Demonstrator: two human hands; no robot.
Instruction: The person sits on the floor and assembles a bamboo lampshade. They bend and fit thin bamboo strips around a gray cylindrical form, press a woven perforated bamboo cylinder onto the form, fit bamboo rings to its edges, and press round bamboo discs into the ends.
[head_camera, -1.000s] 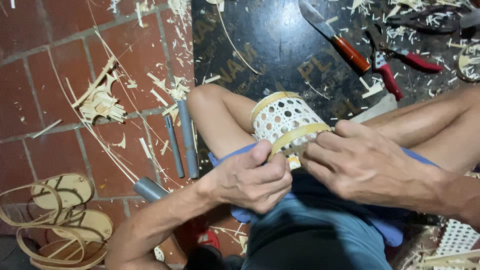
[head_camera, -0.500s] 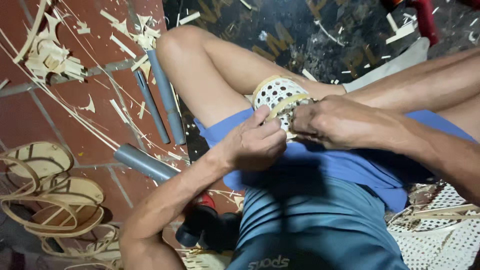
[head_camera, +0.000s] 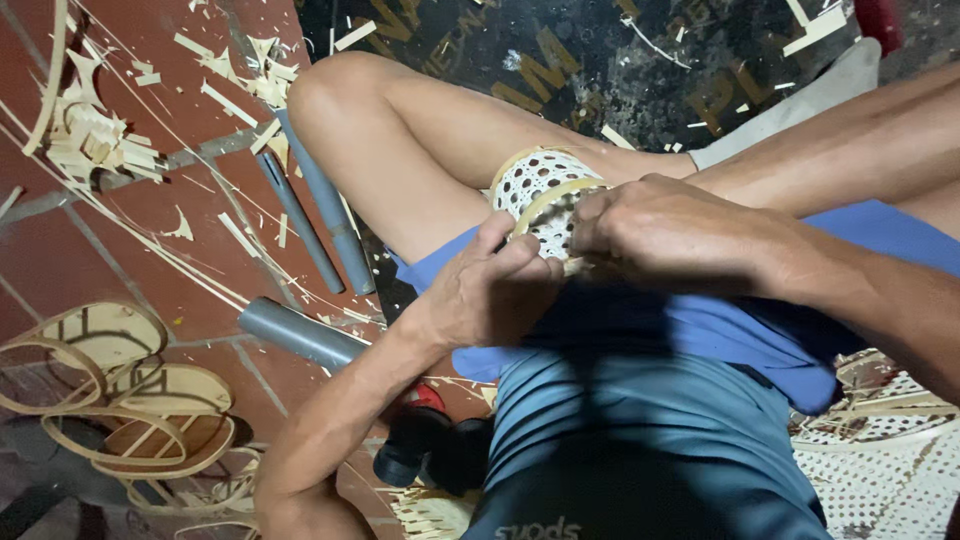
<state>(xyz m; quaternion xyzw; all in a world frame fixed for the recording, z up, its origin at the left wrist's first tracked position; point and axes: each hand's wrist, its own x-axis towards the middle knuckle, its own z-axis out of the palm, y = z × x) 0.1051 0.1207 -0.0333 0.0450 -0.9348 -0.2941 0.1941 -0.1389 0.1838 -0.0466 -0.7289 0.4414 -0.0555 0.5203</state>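
Holding the small woven basket (head_camera: 545, 195) steady on the lap, against the thigh, calls for even pressure from both sides. The left hand (head_camera: 490, 290) has its grip closed on the basket's near side, thumb pressed along the pale rim strip (head_camera: 555, 195). The right hand (head_camera: 665, 235) is closed over the far side, fingers pinching the same strip. Keep the strip flush to the weave and work it round a little at a time. Compared with half a second ago, the view sits slightly lower; the hands keep their hold. Grey pipes (head_camera: 320, 215) lie on the brick floor (head_camera: 120, 240).
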